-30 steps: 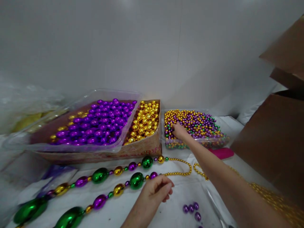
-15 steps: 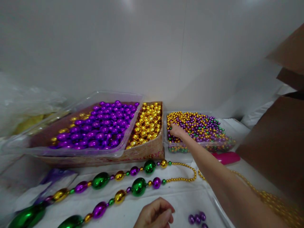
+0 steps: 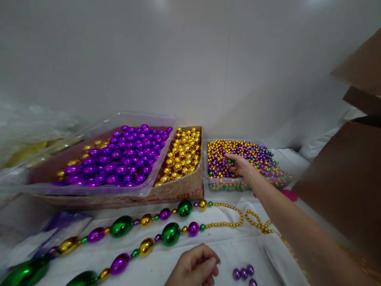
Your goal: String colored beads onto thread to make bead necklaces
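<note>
Reaching forward over the desk (image 3: 235,248), the right hand (image 3: 241,166) lay inside the small clear tray (image 3: 222,185), which was heaped with tiny gold, purple and green beads. Its fingertips were drawn together, pinching what looked like a single green bead (image 3: 230,162) just above the heap, near the tray's left half. The forearm ran back from there toward the lower right.

The left hand (image 3: 196,267) rested low at the near edge of the desk, curled closed with the fingers folded against the thumb; whether anything lay inside it could not be told. Just to its right sat a few loose purple beads (image 3: 244,273). Just beyond it lay a doubled bead strand (image 3: 171,233) of large green, purple and gold ovals, tapering into a thin gold chain (image 3: 257,220) that looped under the right forearm.

Left of the small tray and touching it stood a cardboard box (image 3: 181,190) with gold balls (image 3: 181,153) showing at its right end. A large clear tray (image 3: 89,190) full of purple balls (image 3: 125,155) sat in it. A pink object (image 3: 288,194) showed just beside the small tray's right front corner, and brown cartons (image 3: 342,182) stood at the far right.
</note>
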Demonstrator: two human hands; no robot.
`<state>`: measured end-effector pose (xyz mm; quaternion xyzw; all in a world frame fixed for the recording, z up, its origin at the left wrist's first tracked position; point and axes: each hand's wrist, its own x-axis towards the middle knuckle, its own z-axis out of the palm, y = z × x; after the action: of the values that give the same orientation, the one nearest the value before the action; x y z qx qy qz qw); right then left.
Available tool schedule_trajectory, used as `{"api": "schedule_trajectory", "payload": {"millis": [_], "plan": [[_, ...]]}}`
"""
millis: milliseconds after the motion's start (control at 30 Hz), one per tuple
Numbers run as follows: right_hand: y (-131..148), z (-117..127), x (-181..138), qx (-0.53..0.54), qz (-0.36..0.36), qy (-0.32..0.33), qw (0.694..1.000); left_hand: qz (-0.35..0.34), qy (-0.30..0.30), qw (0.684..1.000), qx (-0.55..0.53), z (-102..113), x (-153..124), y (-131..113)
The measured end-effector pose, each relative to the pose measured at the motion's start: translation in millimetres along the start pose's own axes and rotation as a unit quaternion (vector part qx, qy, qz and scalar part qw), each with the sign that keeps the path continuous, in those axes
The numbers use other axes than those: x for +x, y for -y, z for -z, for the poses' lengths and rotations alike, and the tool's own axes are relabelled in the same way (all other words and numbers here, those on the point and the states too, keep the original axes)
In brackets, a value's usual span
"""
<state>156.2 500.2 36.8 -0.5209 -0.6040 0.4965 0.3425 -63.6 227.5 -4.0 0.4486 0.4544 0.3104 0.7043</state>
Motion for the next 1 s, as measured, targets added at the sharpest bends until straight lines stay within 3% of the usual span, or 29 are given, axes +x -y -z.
{"api": "schedule_trajectory", "payload": {"millis": [133, 267, 400, 500, 733, 900, 1000], "plan": [[4.5, -29.7, 0.9, -0.049, -0.019, 0.02, 0.998, -0.019, -0.004, 1.0, -0.011, -13.4, 15.6, -18.7], [12.8, -67.6, 5.6, -0.089, -0.027, -0.001, 0.996, -0.022, 0.017, 1.0, -0.013, -30.3, 27.2, -27.1], [18.8, -72.8, 3.9, -0.092, -0.03, -0.025, 0.995, -0.013, 0.044, 0.999, -0.012, -37.0, 31.2, -24.5], [17.4, -45.0, -6.9, -0.072, -0.02, -0.044, 0.996, -0.007, 0.043, 0.999, -0.006, -32.5, 30.3, -22.4], [-6.3, 53.6, -30.4, -0.076, -0.004, -0.153, 0.985, 0.023, 0.011, 0.999, -0.045, -25.1, 24.9, -19.5], [-24.1, 91.9, -14.9, -0.153, -0.036, -0.245, 0.957, 0.026, 0.025, 0.997, -0.062, -28.5, 26.4, -13.9], [-31.3, 106.0, -1.5, -0.218, -0.054, -0.26, 0.939, 0.02, 0.042, 0.997, -0.064, -26.4, 29.4, -10.2]]}}
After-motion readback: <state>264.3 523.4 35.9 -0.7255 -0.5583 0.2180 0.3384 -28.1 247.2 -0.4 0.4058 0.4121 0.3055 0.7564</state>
